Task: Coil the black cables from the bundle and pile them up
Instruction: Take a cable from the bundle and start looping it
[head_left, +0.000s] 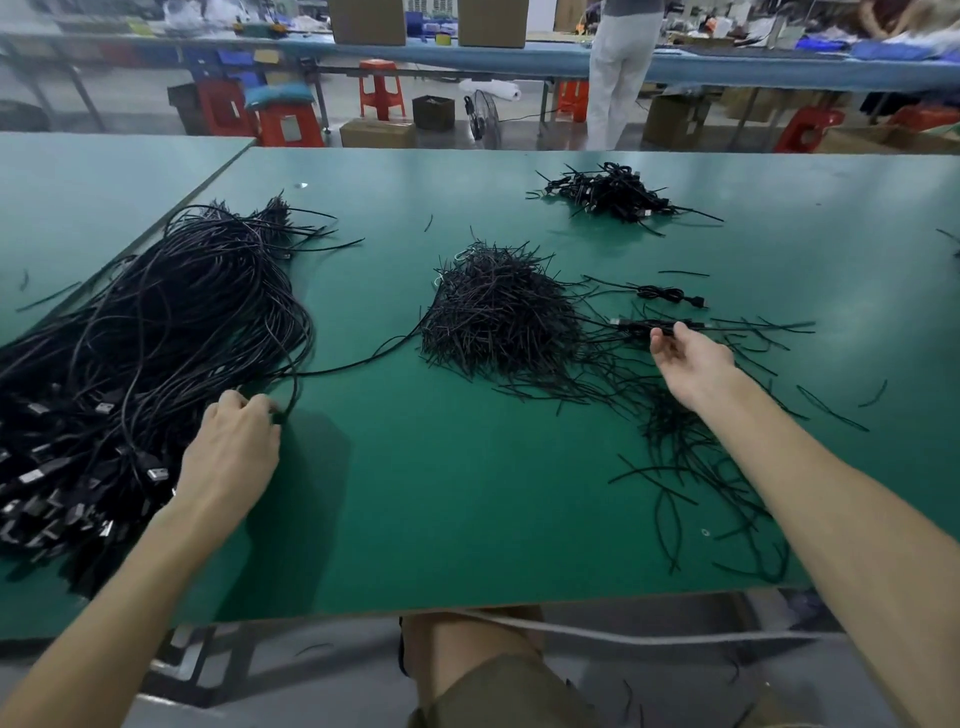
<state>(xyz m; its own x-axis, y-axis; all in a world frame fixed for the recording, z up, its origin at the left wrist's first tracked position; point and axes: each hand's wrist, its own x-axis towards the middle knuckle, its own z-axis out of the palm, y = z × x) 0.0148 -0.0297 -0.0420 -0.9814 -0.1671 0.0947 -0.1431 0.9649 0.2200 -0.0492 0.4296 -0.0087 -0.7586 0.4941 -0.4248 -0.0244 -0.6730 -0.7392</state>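
Bundle (156, 338): soft, light, tangle-prone; just left of the fingers.
Left hand (234, 447): fingers curled, pinching one cable (295, 384) near its stiffer plug end, the best hold.
Right hand (691, 364): fingertips at coiled cable (660, 326); grip unclear.

No legible text, label, brand or number on the black cables (156, 322) or cardboard boxes (491, 23)

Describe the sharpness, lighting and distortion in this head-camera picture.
Head view: the cable bundle, left hand and right hand are sharp; the red stools behind are blurred; the left hand casts a soft shadow on the green table; wide-angle stretch lengthens the forearms.
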